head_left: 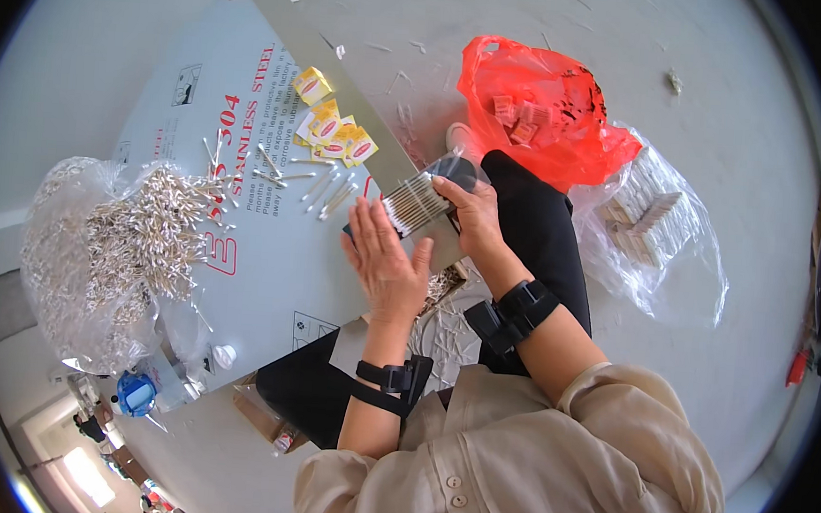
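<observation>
A row of cotton swabs (414,205) lies side by side at the table's right edge, with clear plastic and something dark at its ends. My right hand (477,218) grips its right end, thumb on top. My left hand (384,266) is stretched flat against the row's left end, its fingers straight. Whether the swabs lie inside the clear plastic I cannot tell. Loose cotton swabs (319,187) are scattered on the table just left of my hands. Beyond them lie several small yellow and white packets (347,144) and a yellow box (312,86).
A large clear bag spills a heap of cotton swabs (149,231) on the film-covered table (267,295). A red plastic bag (570,106) and a clear bag of white packs (648,215) sit right of my legs. Below my hands is an open box (448,282) of swabs.
</observation>
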Motion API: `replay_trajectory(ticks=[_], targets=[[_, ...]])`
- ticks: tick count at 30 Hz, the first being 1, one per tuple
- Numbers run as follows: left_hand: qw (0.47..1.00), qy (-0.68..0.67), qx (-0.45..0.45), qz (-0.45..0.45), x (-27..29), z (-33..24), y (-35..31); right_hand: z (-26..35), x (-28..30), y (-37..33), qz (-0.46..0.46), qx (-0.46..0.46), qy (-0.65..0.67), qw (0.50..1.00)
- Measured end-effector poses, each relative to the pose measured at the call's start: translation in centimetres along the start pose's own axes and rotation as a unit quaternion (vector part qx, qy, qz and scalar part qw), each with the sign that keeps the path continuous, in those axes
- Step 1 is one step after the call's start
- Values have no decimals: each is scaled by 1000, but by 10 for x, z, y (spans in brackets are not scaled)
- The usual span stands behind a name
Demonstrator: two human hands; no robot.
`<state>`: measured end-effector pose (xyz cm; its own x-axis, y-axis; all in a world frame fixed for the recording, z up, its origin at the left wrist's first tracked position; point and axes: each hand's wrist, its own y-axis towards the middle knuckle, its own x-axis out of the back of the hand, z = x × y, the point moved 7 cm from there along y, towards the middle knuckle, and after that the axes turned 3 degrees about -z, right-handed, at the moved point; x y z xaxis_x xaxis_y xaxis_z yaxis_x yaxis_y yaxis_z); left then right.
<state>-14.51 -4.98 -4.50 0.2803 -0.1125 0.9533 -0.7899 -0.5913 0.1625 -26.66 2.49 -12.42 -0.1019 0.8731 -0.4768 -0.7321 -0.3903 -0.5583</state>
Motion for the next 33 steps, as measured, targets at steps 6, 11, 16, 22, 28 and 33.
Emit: replay_trajectory(ticks=[6,11,16,22,28,33], targets=[[987,-57,44,-146,35,81,56,-5,0,2,14,-33,21,999],[995,-22,72,-72,44,111,110,-3,1,1,5,-33,14,999],[994,-57,77,-60,34,95,143,-2,5,2,-7,-25,3,1000],[984,-73,160,-33,13,119,173,-4,1,-1,3,-42,17,999],[984,-64,164,35,-2,122,182,-5,3,1,-10,-48,18,999],[981,-103,162,-10,-1,131,182,-3,1,-1,-1,-36,10,999]])
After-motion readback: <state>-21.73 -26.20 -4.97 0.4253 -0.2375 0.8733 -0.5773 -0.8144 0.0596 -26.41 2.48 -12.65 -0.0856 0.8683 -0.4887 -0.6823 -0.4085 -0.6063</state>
